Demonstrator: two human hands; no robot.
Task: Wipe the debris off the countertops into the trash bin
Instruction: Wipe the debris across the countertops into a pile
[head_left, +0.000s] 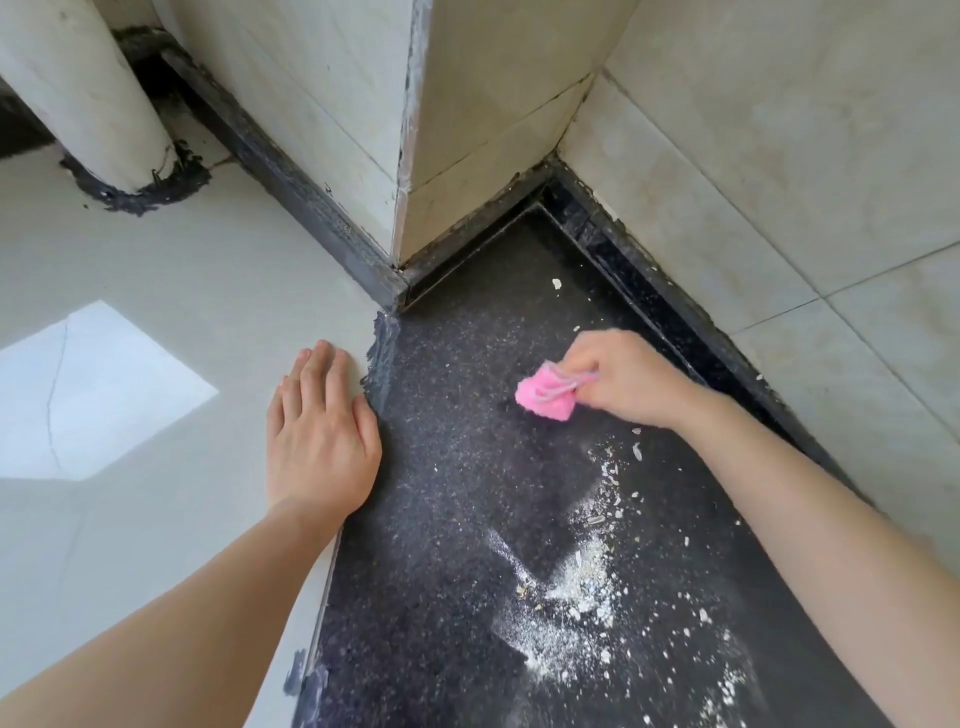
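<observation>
A dark speckled stone countertop (457, 519) runs from the near edge into a tiled corner. White crumbs and powdery debris (576, 587) lie scattered over its near right part, with a few flakes further back. My right hand (628, 382) is shut on a small pink cloth (545, 397) pressed onto the counter, beyond the debris. My left hand (322, 436) lies flat with fingers together on the pale surface at the counter's left edge, holding nothing. No trash bin is in view.
Beige tiled walls (779, 156) close the counter at the back and right, with a tiled column (415, 130) jutting out at the corner. A pale pipe (88, 88) rises at the far left. A bright sunlit patch (88, 395) lies on the pale surface.
</observation>
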